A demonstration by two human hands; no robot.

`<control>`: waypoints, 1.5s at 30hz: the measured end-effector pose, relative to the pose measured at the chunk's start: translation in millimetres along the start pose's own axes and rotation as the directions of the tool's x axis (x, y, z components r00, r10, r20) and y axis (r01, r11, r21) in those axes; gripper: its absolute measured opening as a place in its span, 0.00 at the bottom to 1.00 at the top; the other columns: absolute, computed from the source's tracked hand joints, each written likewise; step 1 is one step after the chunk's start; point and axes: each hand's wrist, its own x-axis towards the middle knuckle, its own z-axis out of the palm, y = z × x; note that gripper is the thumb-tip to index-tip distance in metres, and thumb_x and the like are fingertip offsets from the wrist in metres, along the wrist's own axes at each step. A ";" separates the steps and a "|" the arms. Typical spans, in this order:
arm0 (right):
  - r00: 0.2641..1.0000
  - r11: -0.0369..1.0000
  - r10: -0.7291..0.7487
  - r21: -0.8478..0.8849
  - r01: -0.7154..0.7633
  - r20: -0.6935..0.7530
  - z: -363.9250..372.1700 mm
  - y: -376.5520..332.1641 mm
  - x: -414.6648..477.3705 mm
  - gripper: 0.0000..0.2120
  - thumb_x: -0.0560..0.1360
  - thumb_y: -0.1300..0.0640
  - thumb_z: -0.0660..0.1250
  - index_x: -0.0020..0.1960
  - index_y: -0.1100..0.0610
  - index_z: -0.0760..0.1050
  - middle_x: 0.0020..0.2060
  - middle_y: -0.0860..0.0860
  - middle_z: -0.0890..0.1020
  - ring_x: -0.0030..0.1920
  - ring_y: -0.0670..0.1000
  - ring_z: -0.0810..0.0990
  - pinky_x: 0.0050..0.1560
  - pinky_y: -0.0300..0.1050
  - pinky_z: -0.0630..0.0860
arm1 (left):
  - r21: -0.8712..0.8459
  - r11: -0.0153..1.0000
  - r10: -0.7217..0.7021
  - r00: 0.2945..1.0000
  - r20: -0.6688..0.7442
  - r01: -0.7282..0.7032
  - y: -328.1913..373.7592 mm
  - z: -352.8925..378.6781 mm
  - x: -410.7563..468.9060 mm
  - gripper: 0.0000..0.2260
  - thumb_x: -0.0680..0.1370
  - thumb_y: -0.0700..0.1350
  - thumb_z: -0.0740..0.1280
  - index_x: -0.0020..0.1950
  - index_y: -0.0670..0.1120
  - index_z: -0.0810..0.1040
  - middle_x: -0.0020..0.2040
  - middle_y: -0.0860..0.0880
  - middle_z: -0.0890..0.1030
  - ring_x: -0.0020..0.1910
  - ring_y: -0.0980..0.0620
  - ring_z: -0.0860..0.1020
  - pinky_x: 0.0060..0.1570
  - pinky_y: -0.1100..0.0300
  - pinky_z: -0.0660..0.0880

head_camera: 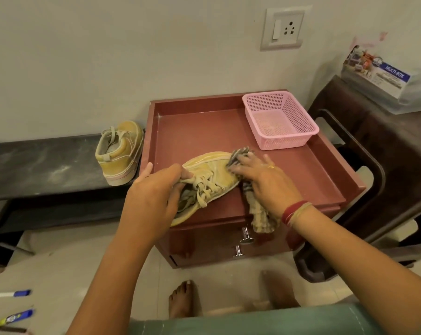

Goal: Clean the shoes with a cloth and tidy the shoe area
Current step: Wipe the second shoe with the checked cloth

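Cleaning seems midway: at the near edge of the red cabinet [192,131] the left hand [154,197] grips the yellow shoe [212,165] by its collar, the right hand [260,175] presses the checked cloth [260,216] on its toe with spread fingers, while the second shoe [120,151] waits left on the dark bench [47,165].

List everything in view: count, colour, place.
Yellow canvas lace-up sneaker: one, yellow, tilted on cabinet top.
Second yellow sneaker: one, yellow, upright on bench.
Striped cloth: one, grey-beige, over sneaker toe, hanging off cabinet front.
Pink plastic mesh basket: one, pink, cabinet top, back right.
Reddish-brown cabinet: one, reddish-brown, centre.
Dark low bench: one, dark, left.
Brown plastic stool: one, brown, right.
Printed box: one, white-blue, on stool.
Wall socket: one, white, wall.
Blue-capped pens: two, floor, lower left.
Left hand: grips sneaker.
Right hand: presses cloth.
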 end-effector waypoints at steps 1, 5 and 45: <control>0.997 0.998 0.066 0.021 -0.065 -0.039 -0.2 2.6 2.1 0.29 0.74 0.72 0.56 0.69 0.48 0.70 0.72 0.49 0.66 0.74 0.52 0.59 0.75 0.49 0.47 | -0.015 1.000 -0.008 1.000 0.002 0.008 1.2 -0.9 1.1 0.08 0.74 0.36 0.64 0.50 0.45 0.78 0.44 0.55 0.81 0.43 0.57 0.75 0.60 0.36 0.72; 0.954 0.831 0.254 0.541 -0.130 -0.162 8.4 -16.9 -1.4 0.21 0.78 0.67 0.58 0.69 0.53 0.70 0.67 0.48 0.73 0.68 0.44 0.69 0.71 0.41 0.63 | -0.055 0.998 -0.021 1.000 -0.011 0.021 4.3 -3.1 -0.2 0.08 0.74 0.39 0.64 0.51 0.46 0.79 0.45 0.62 0.75 0.44 0.59 0.75 0.49 0.42 0.78; 0.974 0.930 0.228 0.300 -0.214 -0.014 13.9 -17.3 15.7 0.29 0.75 0.72 0.53 0.72 0.52 0.65 0.74 0.47 0.60 0.74 0.49 0.58 0.71 0.35 0.49 | -0.048 0.998 -0.051 0.998 -0.035 0.050 2.4 12.0 -0.7 0.10 0.76 0.46 0.58 0.51 0.47 0.77 0.46 0.51 0.83 0.44 0.49 0.81 0.40 0.49 0.79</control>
